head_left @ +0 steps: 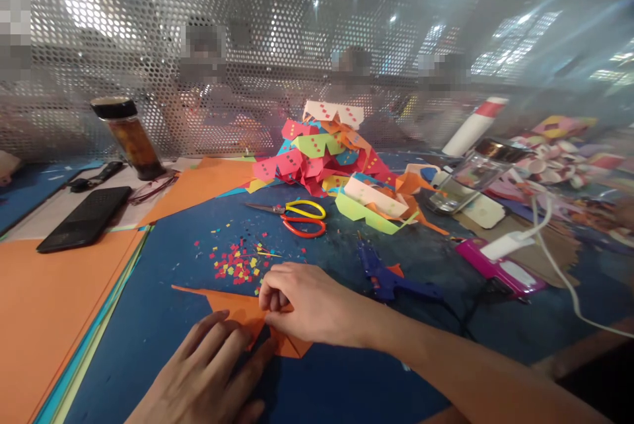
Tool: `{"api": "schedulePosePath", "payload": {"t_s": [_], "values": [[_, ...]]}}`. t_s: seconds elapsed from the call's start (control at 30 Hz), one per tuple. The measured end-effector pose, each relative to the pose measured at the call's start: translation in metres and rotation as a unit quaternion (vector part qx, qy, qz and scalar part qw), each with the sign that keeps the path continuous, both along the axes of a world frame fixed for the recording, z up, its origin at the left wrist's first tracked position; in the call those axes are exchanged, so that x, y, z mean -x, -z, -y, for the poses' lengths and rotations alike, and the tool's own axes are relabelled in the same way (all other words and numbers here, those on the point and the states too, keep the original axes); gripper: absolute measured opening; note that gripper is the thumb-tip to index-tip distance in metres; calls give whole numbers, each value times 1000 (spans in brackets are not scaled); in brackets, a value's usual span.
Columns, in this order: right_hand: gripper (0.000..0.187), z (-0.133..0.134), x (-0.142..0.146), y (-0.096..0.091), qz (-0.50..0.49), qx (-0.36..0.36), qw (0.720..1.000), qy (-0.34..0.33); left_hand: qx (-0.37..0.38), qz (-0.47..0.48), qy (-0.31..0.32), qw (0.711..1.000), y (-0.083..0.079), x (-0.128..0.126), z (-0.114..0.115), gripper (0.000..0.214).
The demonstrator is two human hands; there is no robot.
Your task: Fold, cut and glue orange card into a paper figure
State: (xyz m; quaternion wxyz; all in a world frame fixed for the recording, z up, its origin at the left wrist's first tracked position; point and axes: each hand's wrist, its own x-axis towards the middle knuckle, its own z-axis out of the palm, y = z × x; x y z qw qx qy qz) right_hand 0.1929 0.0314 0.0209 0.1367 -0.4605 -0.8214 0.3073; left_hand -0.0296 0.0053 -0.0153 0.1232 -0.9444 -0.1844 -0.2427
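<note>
An orange paper cut-out (238, 308), shaped like a mask, lies on the blue table in front of me. My left hand (212, 364) rests on its near edge, fingers stretched out. My right hand (310, 298) is over its right half, thumb and fingertips pinched together at the paper; whatever they hold is hidden or too small to make out. Just beyond lie many tiny coloured paper squares (240, 264). Scissors (302, 218) with yellow and red handles lie behind them. To the right of my right hand is a blue glue gun (384, 272).
A pile of coloured paper masks (317, 163) stands at the back. Orange sheets (54, 305) and a black phone (84, 218) are left, near a bottle of dark drink (133, 140). At right are a glass jar (470, 176), a magenta power strip (500, 269) and a white cable (559, 272).
</note>
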Motion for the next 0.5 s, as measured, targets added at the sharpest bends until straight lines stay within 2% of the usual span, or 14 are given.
{"api": "schedulePosePath", "payload": {"t_s": [0.5], "values": [[7,1,3,3,30,-30,999,-2,-41,-11,19,999,-2,2,-2,41]]}}
